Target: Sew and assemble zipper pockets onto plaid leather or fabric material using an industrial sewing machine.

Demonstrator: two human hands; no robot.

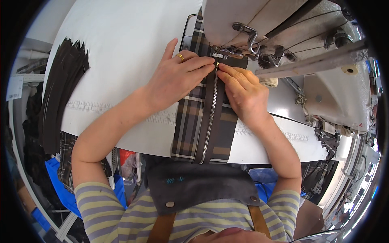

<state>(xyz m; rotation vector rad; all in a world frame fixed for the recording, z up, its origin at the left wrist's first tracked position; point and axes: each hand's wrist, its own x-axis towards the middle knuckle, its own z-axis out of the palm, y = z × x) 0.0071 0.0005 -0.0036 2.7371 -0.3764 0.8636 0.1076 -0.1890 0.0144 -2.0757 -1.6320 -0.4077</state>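
A long metal zipper (213,101) on dark brown tape lies lengthwise over a brown, black and white plaid fabric piece (187,125). Its top end reaches the needle area of the sewing machine (227,52). My left hand (178,77) rests on the left side of the tape, fingertips pressed down by the zipper's upper end, the index finger raised apart. From the right, my right hand (245,91) pinches the zipper's edge near its gold-coloured top, fingers together. Both sets of fingertips almost meet just in front of the presser foot, whose contact with the cloth is partly hidden.
A bundle of dark brown strips (65,93) lies on the left of the white table (117,36). Printed ruler markings (89,106) run across the tabletop. The machine's arm and thread guides (279,56) overhang the right side. Blue bins (60,186) stand below the left edge.
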